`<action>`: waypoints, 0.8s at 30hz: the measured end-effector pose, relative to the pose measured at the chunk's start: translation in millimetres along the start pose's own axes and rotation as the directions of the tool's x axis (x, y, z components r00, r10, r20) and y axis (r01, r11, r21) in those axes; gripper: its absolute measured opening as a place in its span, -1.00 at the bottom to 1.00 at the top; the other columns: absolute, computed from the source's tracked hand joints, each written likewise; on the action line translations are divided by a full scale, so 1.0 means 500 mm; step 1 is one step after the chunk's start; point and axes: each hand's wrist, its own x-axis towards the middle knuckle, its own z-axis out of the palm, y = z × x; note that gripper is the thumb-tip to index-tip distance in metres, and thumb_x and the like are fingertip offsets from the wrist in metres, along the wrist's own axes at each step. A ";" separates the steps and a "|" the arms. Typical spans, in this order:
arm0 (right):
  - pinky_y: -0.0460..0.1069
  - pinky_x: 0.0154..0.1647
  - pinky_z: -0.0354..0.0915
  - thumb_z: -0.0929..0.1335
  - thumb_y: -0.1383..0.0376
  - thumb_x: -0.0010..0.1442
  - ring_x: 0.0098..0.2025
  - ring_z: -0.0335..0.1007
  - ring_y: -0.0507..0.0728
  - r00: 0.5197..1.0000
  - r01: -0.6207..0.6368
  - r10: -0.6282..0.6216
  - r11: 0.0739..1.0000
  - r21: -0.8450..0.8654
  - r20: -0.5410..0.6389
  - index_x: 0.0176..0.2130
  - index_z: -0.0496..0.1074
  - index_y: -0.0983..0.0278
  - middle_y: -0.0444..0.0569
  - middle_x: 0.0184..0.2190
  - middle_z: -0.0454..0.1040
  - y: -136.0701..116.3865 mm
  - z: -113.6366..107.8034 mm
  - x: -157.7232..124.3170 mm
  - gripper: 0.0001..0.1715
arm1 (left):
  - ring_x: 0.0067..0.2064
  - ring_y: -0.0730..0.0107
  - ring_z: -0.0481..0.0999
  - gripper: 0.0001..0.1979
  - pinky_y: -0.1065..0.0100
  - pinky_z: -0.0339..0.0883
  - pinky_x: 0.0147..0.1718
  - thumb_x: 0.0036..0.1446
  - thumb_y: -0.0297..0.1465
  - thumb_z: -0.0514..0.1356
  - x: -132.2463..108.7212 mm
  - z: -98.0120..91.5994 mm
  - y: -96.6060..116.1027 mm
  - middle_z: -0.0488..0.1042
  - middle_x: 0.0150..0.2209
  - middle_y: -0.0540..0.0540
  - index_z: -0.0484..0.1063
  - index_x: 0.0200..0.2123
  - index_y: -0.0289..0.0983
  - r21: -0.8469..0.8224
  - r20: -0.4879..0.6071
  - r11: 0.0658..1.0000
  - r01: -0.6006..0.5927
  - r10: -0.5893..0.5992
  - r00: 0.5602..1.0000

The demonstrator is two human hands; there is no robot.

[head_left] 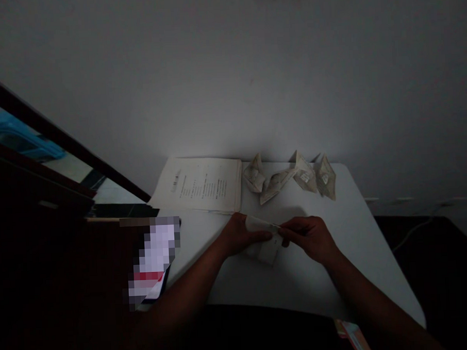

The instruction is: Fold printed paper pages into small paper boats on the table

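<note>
A partly folded sheet of paper (pixel 267 252) is held over the front half of the white table (pixel 230 286). My left hand (pixel 240 235) grips its left side, with the thumb lying across the front. At the paper's upper right edge, my right hand (pixel 308 236) pinches it between thumb and fingers. Both hands are closed on the same sheet, and their fingers cover part of it. Behind them stand several folded paper boats, among them one at the left (pixel 254 175), one lying tilted (pixel 276 186) and one at the right (pixel 326 178).
An open book (pixel 203 184) with printed pages lies at the back left against the wall (pixel 229 82). A phone (pixel 156 261) with a blurred screen rests at the table's left edge. Dark furniture (pixel 35 245) stands to the left, and a cable (pixel 412 232) hangs at the right.
</note>
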 end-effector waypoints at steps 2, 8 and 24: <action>-0.11 -0.54 0.31 0.41 0.15 0.05 -0.60 0.41 0.02 1.000 0.018 -0.020 0.998 -0.057 -0.024 -0.44 0.53 0.31 -0.07 -0.65 0.50 -0.005 0.002 -0.002 -0.74 | -0.55 0.55 0.24 -0.68 0.47 0.14 -0.56 -0.23 -0.21 0.35 0.001 0.000 -0.001 0.31 -0.59 0.05 0.39 -0.60 -0.36 0.000 0.001 1.000 -0.009 0.009 1.000; -0.12 -0.57 0.29 0.41 0.14 0.05 -0.62 0.39 0.02 0.996 0.026 -0.034 0.994 -0.104 -0.079 -0.48 0.50 0.29 -0.09 -0.67 0.49 -0.009 0.011 -0.004 -0.75 | -0.56 0.55 0.24 -0.66 0.46 0.13 -0.56 -0.24 -0.20 0.35 0.001 0.001 0.001 0.30 -0.60 0.05 0.38 -0.60 -0.36 0.011 -0.009 1.000 0.009 -0.009 1.000; -0.09 -0.47 0.28 0.28 0.11 0.20 -0.50 0.39 0.04 0.986 0.162 -0.153 0.975 -0.154 0.067 -0.39 0.45 0.27 -0.09 -0.56 0.47 -0.004 0.001 -0.004 -0.68 | -0.55 0.54 0.27 -0.67 0.47 0.15 -0.55 -0.32 -0.28 0.41 -0.001 -0.006 0.006 0.36 -0.58 0.03 0.39 -0.58 -0.38 -0.171 0.008 0.979 0.116 -0.116 0.993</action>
